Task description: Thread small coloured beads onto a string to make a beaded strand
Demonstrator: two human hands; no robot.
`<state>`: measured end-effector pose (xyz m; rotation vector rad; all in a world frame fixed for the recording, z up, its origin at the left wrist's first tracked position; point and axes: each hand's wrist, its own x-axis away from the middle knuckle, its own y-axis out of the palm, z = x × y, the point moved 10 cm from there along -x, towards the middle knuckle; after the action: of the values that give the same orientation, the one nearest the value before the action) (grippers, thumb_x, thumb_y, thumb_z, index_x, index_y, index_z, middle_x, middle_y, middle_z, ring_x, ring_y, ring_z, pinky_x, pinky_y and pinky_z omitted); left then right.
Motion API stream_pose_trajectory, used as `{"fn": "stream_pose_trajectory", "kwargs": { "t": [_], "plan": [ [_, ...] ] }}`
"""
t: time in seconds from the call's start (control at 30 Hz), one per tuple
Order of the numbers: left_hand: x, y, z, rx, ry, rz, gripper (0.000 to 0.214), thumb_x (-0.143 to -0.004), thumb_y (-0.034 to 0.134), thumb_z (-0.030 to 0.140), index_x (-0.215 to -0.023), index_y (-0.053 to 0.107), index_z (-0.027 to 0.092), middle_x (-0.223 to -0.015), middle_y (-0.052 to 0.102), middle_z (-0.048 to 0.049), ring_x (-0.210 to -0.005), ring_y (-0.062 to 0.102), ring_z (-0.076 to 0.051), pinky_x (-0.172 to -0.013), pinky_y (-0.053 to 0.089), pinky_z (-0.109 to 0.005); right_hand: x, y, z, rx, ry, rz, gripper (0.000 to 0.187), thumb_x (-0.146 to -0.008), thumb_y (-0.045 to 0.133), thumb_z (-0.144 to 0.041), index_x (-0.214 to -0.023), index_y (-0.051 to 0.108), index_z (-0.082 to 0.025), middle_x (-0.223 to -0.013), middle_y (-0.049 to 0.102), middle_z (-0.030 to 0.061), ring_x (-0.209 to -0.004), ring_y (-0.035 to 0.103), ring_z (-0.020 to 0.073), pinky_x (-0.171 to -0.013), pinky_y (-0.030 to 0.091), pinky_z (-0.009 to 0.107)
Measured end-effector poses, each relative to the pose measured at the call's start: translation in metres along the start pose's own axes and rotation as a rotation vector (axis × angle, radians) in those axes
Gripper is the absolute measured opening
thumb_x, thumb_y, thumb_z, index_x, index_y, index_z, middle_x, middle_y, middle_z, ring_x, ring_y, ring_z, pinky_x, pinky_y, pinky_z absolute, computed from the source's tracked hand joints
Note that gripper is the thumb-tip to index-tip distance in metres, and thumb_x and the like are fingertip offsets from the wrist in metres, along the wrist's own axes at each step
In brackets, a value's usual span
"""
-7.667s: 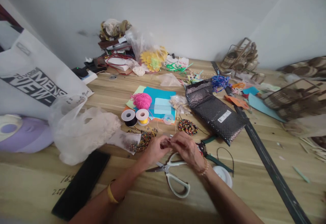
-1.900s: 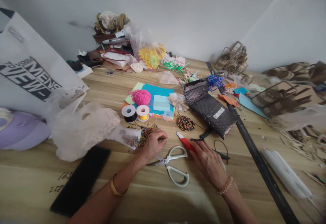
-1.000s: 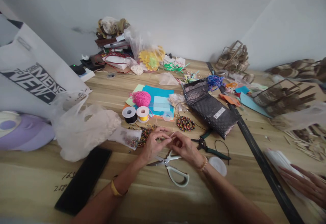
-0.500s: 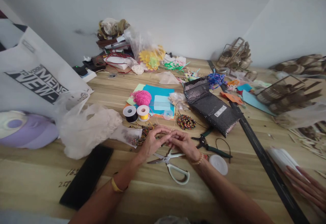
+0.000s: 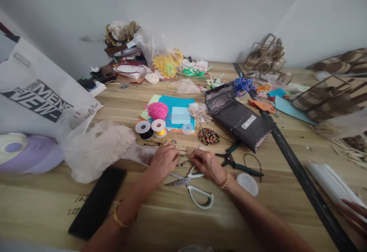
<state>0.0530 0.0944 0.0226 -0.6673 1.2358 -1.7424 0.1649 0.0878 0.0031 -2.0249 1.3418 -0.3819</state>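
My left hand [image 5: 164,160] lies knuckles-up over a heap of small coloured beads [image 5: 168,142], its fingers curled in a pinch. My right hand [image 5: 207,163] rests just to its right, fingers also pinched. A short strand of beads on a thin thread [image 5: 183,159] runs between the two hands. What each fingertip grips is too small to make out beyond that strand. White-handled scissors [image 5: 195,189] lie on the wooden table [image 5: 258,214] just in front of both hands. A coiled beaded bracelet [image 5: 208,136] sits beyond my right hand.
Black and yellow thread spools [image 5: 151,128], pink yarn [image 5: 157,110] and blue paper lie behind. Green pliers [image 5: 235,162] and a white lid [image 5: 247,183] are to the right, a black padded envelope [image 5: 237,116] farther back. A black phone [image 5: 97,202] and plastic bag [image 5: 94,145] are left. Another person's hand [image 5: 354,212] shows at the lower right.
My two hands have drawn slightly apart and lowered onto the table, stretching the bead strand between them. The other person's hand at the right has slid toward the frame's edge.
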Motion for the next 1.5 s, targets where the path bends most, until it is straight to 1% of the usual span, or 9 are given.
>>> {"fn": "stream_pose_trajectory", "kwargs": {
  "t": [0.07,0.13,0.27,0.53,0.67,0.87,1.03,1.23,1.5],
  "plan": [
    [0.004,0.008,0.007,-0.055,0.022,-0.042,0.010,-0.082,0.063,0.021,-0.073,0.066,0.017,-0.079,0.063,-0.0058,-0.084,0.058,-0.024,-0.081,0.046,-0.040,0.000,0.000,-0.001,0.022,-0.014,0.007,0.011,-0.084,0.056,-0.009,-0.083,0.062,-0.017,-0.073,0.066,0.0011,-0.063,0.057,0.0134,-0.060,0.040,0.022],
    [0.007,0.011,0.009,-0.077,0.002,-0.015,0.008,-0.082,0.063,0.024,-0.084,0.066,0.017,-0.090,0.062,-0.0076,-0.092,0.056,-0.025,-0.084,0.046,-0.041,-0.001,-0.003,-0.003,0.039,-0.039,0.031,0.010,-0.085,0.056,-0.009,-0.083,0.062,-0.018,-0.075,0.065,0.0017,-0.065,0.057,0.0138,-0.061,0.041,0.022],
    [0.011,0.016,0.012,0.016,0.006,0.014,0.024,-0.083,0.061,0.020,-0.107,0.061,0.017,-0.107,0.057,-0.0091,-0.102,0.053,-0.025,-0.090,0.045,-0.041,-0.002,-0.005,-0.011,0.116,-0.123,0.067,0.010,-0.089,0.053,-0.012,-0.083,0.060,-0.017,-0.085,0.064,0.0056,-0.080,0.057,0.0175,-0.071,0.044,0.026],
    [0.015,0.021,0.029,0.019,0.144,-0.018,0.023,-0.090,0.044,0.010,-0.103,0.060,0.018,-0.106,0.060,-0.0072,-0.102,0.053,-0.021,-0.095,0.045,-0.040,0.002,0.015,-0.028,0.330,-0.288,-0.077,0.019,-0.095,0.042,-0.013,-0.086,0.057,-0.016,-0.087,0.064,0.0089,-0.085,0.056,0.0203,-0.078,0.045,0.032],
    [0.022,0.020,0.032,-0.029,0.205,-0.005,0.025,-0.091,0.042,0.011,-0.110,0.058,0.018,-0.105,0.062,-0.0075,-0.102,0.056,-0.021,-0.098,0.044,-0.042,0.004,0.018,-0.034,0.415,-0.284,-0.151,0.010,-0.092,0.048,-0.010,-0.090,0.057,-0.015,-0.094,0.064,0.0104,-0.092,0.059,0.0213,-0.081,0.047,0.032],
    [0.023,0.014,0.031,-0.004,0.219,0.055,0.028,-0.092,0.042,0.012,-0.114,0.057,0.018,-0.113,0.063,-0.0088,-0.112,0.054,-0.021,-0.102,0.042,-0.044,0.005,0.015,-0.039,0.404,-0.290,-0.215,0.017,-0.092,0.045,-0.006,-0.099,0.058,-0.014,-0.105,0.066,0.0122,-0.102,0.060,0.0205,-0.091,0.045,0.034],
    [0.017,0.025,0.042,-0.153,0.282,0.057,0.027,-0.093,0.042,0.017,-0.115,0.057,0.012,-0.123,0.059,-0.0147,-0.125,0.045,-0.027,-0.105,0.038,-0.046,0.004,0.009,-0.033,0.415,-0.281,-0.225,0.019,-0.092,0.043,-0.007,-0.099,0.060,-0.015,-0.110,0.067,0.0135,-0.110,0.058,0.0229,-0.098,0.041,0.040],
    [0.021,0.034,0.040,-0.289,0.279,0.030,0.036,-0.094,0.044,0.023,-0.127,0.051,0.009,-0.129,0.055,-0.0169,-0.129,0.041,-0.034,-0.103,0.036,-0.050,0.005,0.008,-0.031,0.434,-0.254,-0.241,0.020,-0.092,0.044,-0.007,-0.102,0.059,-0.016,-0.106,0.068,0.0128,-0.110,0.058,0.0227,-0.098,0.039,0.039],
    [0.027,0.018,0.029,-0.149,0.250,0.034,0.036,-0.089,0.051,0.016,-0.124,0.053,0.016,-0.123,0.056,-0.0135,-0.125,0.042,-0.028,-0.105,0.037,-0.046,0.004,0.007,-0.030,0.445,-0.232,-0.229,0.016,-0.093,0.047,-0.008,-0.103,0.057,-0.016,-0.104,0.068,0.0106,-0.109,0.058,0.0229,-0.096,0.036,0.038]
  ]
}}
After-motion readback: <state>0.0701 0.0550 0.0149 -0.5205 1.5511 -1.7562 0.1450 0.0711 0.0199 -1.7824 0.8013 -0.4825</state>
